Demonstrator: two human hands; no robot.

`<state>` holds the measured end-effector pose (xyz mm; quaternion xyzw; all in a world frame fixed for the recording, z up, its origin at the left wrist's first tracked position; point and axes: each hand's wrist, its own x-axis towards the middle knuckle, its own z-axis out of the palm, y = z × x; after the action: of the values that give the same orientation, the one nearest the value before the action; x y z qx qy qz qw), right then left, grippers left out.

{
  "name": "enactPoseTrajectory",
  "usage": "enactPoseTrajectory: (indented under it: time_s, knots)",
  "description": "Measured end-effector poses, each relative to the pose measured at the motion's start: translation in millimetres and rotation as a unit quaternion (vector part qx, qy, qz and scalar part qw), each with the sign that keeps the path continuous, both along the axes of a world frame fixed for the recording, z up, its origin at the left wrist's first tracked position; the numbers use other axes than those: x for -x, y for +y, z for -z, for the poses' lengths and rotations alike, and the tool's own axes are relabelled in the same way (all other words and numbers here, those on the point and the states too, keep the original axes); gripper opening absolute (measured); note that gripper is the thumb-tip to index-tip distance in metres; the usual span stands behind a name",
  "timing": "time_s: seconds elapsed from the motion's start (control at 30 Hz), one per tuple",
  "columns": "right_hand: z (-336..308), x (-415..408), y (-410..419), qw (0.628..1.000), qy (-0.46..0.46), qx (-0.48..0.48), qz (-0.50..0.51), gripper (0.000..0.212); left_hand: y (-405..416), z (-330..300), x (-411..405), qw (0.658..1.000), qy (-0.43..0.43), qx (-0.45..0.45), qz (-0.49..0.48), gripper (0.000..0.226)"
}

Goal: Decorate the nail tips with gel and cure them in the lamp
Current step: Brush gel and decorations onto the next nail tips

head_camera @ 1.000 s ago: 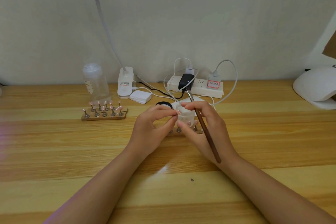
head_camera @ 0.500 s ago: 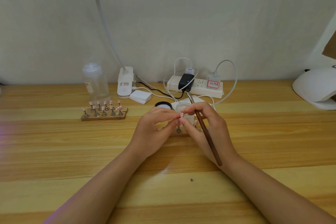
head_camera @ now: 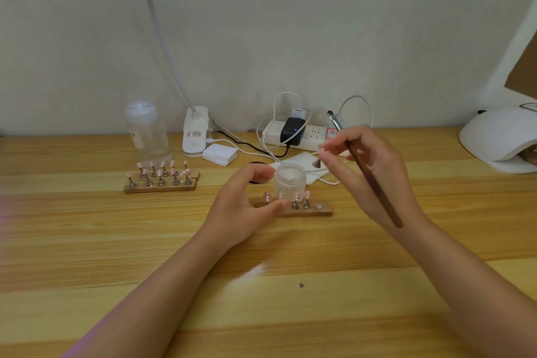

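The little frosted jar [head_camera: 290,182] stands on the wooden table [head_camera: 87,241] right in front of me, round, lid off, with something white inside; what it is I cannot tell. My left hand [head_camera: 247,206] curls round its left side, thumb low and forefinger up by the rim, fingertips at the plastic wall. Just before the jar lies a narrow wooden strip [head_camera: 305,211] with small metal stands that carry pale pink nail tips [head_camera: 267,197].

My right hand [head_camera: 369,171] is lifted to the right of the jar and holds a long brown brush [head_camera: 374,183], handle slanting down across my palm, metal end pointing up and back. Thumb and forefinger pinch together near something tiny and pinkish, too blurred to name.

Further left, a second wooden strip [head_camera: 161,186] bears two rows of the same pink tips. Behind it stands a clear plastic bottle [head_camera: 146,134], and near that the white base of a desk lamp [head_camera: 195,136] with a bendy neck, then a small stack of white pads [head_camera: 219,154]. A white power strip [head_camera: 290,132] with a black plug and looping white cables lies against the plain pale wall [head_camera: 290,38]. At the far right edge sits the smooth, domed white curing lamp [head_camera: 497,139].
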<state>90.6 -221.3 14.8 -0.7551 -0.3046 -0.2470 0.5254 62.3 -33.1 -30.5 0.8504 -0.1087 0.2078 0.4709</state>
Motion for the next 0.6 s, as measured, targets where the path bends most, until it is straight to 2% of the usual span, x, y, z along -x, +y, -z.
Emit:
enactPoseTrajectory:
  time_s: [0.27, 0.6]
  knots:
    - [22, -7, -20, 0.989, 0.082, 0.12, 0.003, 0.014, 2, 6, -3, 0.997, 0.075, -0.021, -0.002, 0.052]
    - [37, -9, -21, 0.984, 0.092, 0.153, 0.004, 0.017, 1, 5, -3, 0.995, 0.091, -0.039, 0.009, 0.042]
